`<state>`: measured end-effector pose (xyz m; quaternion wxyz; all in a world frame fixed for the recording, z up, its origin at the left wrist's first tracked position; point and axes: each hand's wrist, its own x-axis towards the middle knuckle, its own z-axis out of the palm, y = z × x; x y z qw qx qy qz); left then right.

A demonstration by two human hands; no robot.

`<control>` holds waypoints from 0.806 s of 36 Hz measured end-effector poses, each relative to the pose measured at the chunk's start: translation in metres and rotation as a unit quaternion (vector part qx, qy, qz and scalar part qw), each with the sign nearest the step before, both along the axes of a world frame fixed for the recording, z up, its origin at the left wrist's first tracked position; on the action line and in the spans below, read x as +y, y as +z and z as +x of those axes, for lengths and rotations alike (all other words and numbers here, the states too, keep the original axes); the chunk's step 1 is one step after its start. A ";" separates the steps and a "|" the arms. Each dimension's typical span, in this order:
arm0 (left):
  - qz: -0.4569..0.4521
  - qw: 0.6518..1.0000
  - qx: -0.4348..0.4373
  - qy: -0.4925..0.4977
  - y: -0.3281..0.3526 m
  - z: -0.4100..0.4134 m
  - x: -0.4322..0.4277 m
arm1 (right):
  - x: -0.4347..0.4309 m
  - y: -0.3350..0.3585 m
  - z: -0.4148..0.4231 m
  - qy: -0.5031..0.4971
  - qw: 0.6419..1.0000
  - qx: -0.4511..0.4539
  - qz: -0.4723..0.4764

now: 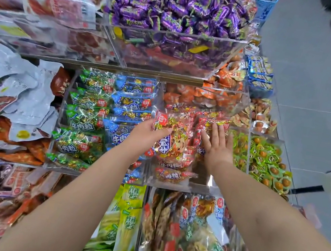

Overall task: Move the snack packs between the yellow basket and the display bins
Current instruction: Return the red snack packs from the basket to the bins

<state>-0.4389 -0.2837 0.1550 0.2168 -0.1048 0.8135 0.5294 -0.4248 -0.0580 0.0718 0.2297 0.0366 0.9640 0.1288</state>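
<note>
A red snack pack [171, 146] was, by the look of it, being set into or lifted from the clear bin [172, 184]; the yellow basket was out of view. The left hand [148, 132] gripped that pack above the bin, thumb curled over it. The right hand [218, 148] lay flat, fingers straight, on the neighbouring packs [207, 122], likely steadying them for the next move.

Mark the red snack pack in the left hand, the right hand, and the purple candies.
red snack pack [176, 146], head view, printed front.
right hand [219, 147], head view, back of the hand.
purple candies [180, 3], head view, middle of the heap.
</note>
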 end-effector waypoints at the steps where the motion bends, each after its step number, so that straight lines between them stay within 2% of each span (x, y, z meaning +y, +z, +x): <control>1: 0.004 1.000 0.002 0.001 0.000 0.000 0.000 | 0.001 -0.002 -0.002 -0.009 1.000 -0.001 -0.007; 7: 0.020 1.000 -0.011 -0.008 0.006 0.002 0.000 | 0.004 -0.004 -0.003 -0.002 1.000 0.011 -0.017; 11: 0.054 0.996 -0.054 -0.056 0.017 0.003 -0.002 | 0.008 0.013 -0.005 0.021 0.999 -0.032 -0.036; 13: 0.060 0.994 -0.058 -0.074 0.020 0.004 -0.002 | 0.010 0.027 -0.002 0.033 0.996 -0.046 -0.071; 15: 0.054 0.993 -0.051 -0.087 0.021 0.006 -0.002 | 0.012 0.042 -0.001 0.022 0.986 -0.011 -0.165; 17: 0.026 0.995 -0.026 -0.094 0.022 0.008 0.000 | 0.012 0.062 0.002 -0.032 0.946 0.068 -0.315; 19: 0.022 0.997 -0.002 -0.076 0.023 0.010 0.003 | 0.009 0.083 0.010 -0.103 0.881 0.158 -0.435; 21: 0.022 0.999 0.004 -0.049 0.026 0.012 0.007 | 0.004 0.098 0.023 -0.111 0.832 0.220 -0.497; 22: 0.025 0.999 -0.004 -0.036 0.027 0.012 0.009 | 0.001 0.103 0.030 -0.088 0.828 0.235 -0.501; 26: 0.128 0.990 -0.065 0.000 0.035 0.017 0.017 | -0.013 0.112 0.057 0.068 0.857 0.229 -0.457; 29: 0.168 0.982 -0.089 -0.022 0.040 0.019 0.023 | -0.023 0.107 0.066 0.196 0.902 0.197 -0.331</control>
